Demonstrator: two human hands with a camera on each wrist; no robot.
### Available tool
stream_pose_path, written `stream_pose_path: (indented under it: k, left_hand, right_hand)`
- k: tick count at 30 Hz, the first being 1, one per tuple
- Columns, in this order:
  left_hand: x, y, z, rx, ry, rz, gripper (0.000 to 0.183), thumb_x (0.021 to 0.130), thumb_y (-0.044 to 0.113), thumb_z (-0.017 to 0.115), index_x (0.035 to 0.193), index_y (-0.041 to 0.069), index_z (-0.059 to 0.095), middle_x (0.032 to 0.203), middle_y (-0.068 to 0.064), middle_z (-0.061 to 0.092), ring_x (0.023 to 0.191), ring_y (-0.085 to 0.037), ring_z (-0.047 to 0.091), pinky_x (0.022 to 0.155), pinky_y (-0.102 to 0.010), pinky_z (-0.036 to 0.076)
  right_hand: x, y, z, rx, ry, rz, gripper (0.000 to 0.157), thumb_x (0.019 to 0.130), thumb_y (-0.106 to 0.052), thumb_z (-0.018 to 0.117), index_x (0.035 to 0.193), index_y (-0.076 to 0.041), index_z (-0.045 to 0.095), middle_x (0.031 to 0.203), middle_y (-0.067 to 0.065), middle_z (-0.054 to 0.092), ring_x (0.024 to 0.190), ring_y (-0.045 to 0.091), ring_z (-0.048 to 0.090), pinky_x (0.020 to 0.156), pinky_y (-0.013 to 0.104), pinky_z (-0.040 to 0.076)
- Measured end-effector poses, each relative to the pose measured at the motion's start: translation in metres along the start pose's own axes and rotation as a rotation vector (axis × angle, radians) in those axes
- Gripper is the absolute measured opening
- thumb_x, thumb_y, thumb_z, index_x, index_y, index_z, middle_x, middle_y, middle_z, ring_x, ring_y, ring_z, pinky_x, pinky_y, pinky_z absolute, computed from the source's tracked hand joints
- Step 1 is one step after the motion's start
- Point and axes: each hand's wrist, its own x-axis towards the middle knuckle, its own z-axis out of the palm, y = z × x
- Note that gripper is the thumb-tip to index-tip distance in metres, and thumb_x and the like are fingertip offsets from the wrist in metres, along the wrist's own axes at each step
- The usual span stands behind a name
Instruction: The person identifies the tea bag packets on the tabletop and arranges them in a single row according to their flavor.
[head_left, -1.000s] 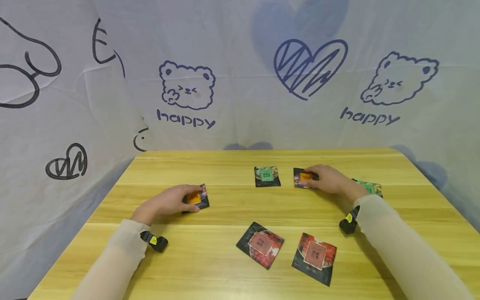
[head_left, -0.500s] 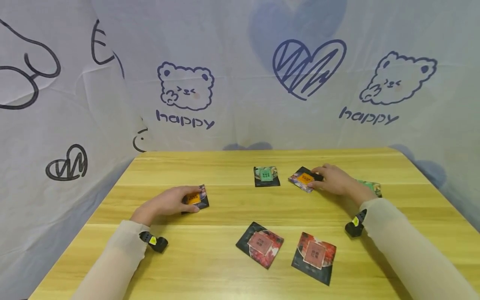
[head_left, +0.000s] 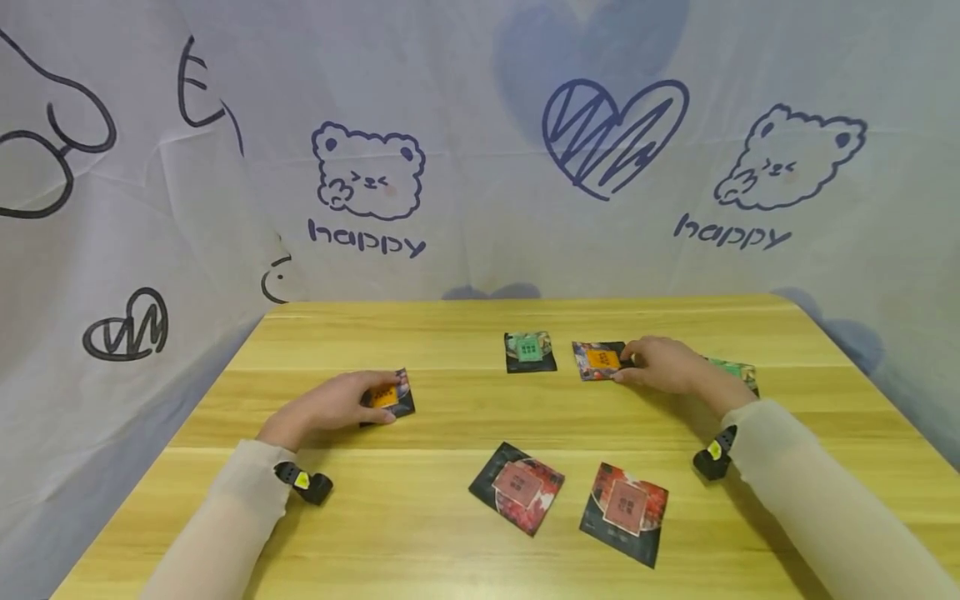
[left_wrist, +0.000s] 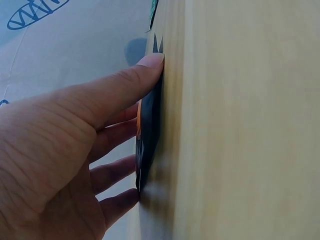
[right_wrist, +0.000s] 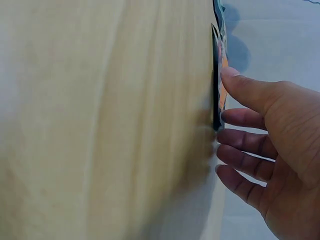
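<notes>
At the left of the table, my left hand [head_left: 333,404] holds a dark sachet with an orange label [head_left: 384,396]. In the left wrist view its thumb and fingers lie at opposite edges of the sachet [left_wrist: 151,120]. My right hand [head_left: 667,367] holds the right end of a second orange-labelled sachet [head_left: 596,361], which lies toward the back. In the right wrist view the thumb touches the sachet's printed face [right_wrist: 223,92] and the index finger is at its end; the other fingers are loosely bent. A green-labelled sachet [head_left: 529,351] lies just left of it.
Another green-labelled sachet [head_left: 738,373] lies partly hidden behind my right wrist. Nearer the front are two red sachets, one turned askew [head_left: 517,487] and one to its right [head_left: 625,512]. A printed cloth [head_left: 480,192] hangs behind the wooden table [head_left: 442,550].
The right hand has turned its orange-labelled sachet and shifted it slightly left, toward the green one. More of that sachet shows now. The left hand has stayed on its sachet.
</notes>
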Motion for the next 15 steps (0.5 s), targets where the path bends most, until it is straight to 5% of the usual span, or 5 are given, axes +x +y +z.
stream_pose_path:
  k: [3,8,15]
  left_hand:
    - [-0.001,0.0,-0.002,-0.002,-0.002,-0.003,0.074,0.089,0.043,0.07,0.149,0.009,0.043,0.147,-0.016,0.045,0.133,-0.037,0.041,0.107,-0.053,0.033]
    - [-0.002,-0.001,-0.002,0.006,-0.01,-0.02,0.076,0.089,0.045,0.07,0.149,0.007,0.042,0.147,-0.017,0.045,0.134,-0.038,0.041,0.107,-0.054,0.033]
    - [-0.004,0.0,-0.001,0.015,-0.007,-0.029,0.077,0.088,0.048,0.07,0.149,0.007,0.043,0.146,-0.017,0.045,0.134,-0.038,0.041,0.108,-0.054,0.033]
  right_hand:
    - [0.002,-0.005,-0.004,-0.001,0.027,-0.021,0.043,0.095,-0.039,0.064,0.119,-0.003,0.065,0.096,0.006,0.064,0.079,0.021,0.058,0.071,0.043,0.048]
    - [0.008,-0.013,-0.007,-0.013,0.066,-0.101,0.047,0.095,-0.036,0.065,0.128,-0.004,0.062,0.121,0.015,0.062,0.111,0.034,0.058,0.094,0.054,0.044]
    - [0.022,-0.008,0.0,0.013,-0.026,-0.224,0.047,0.099,-0.032,0.06,0.141,-0.012,0.055,0.142,0.019,0.047,0.13,0.041,0.042,0.105,0.06,0.033]
